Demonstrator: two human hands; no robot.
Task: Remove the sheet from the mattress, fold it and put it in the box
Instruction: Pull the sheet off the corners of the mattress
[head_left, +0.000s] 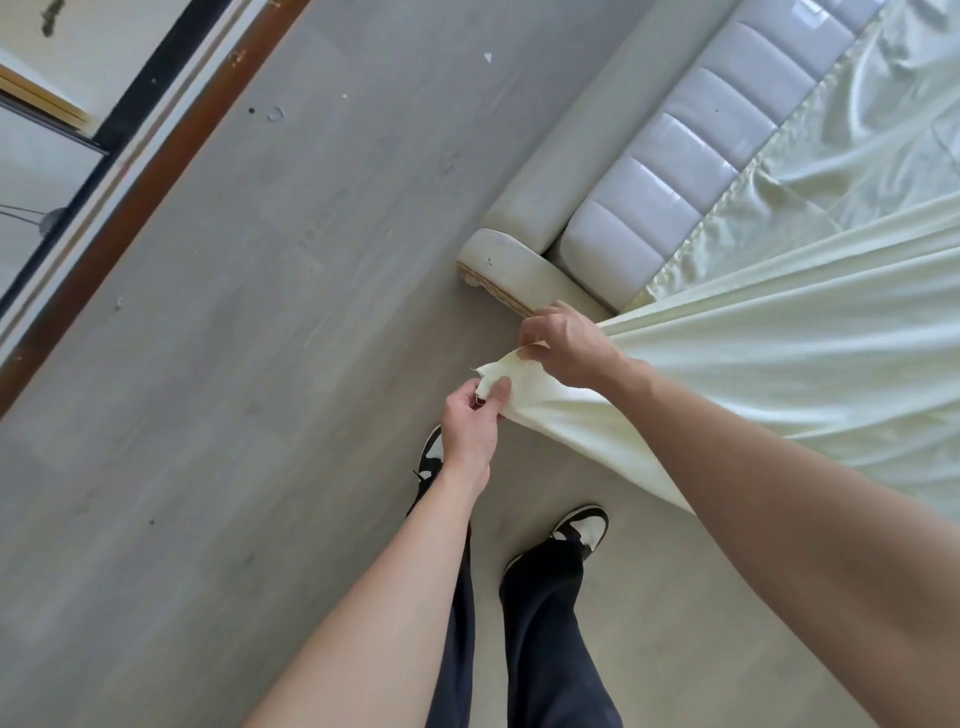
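A pale cream sheet (779, 353) stretches taut from the mattress (852, 135) at the upper right down to my hands near the bed's corner. My left hand (470, 421) pinches the sheet's corner between thumb and fingers. Just above it, my right hand (566, 343) grips the sheet's edge with curled fingers. Part of the sheet still lies rumpled over the mattress. No box is in view.
The bed's padded white frame (670, 150) and its rounded corner (509, 260) stand right behind my hands. Grey floor (260, 364) spreads to the left. A brown door threshold (130, 182) runs along the upper left. My legs and shoes (582, 525) are below.
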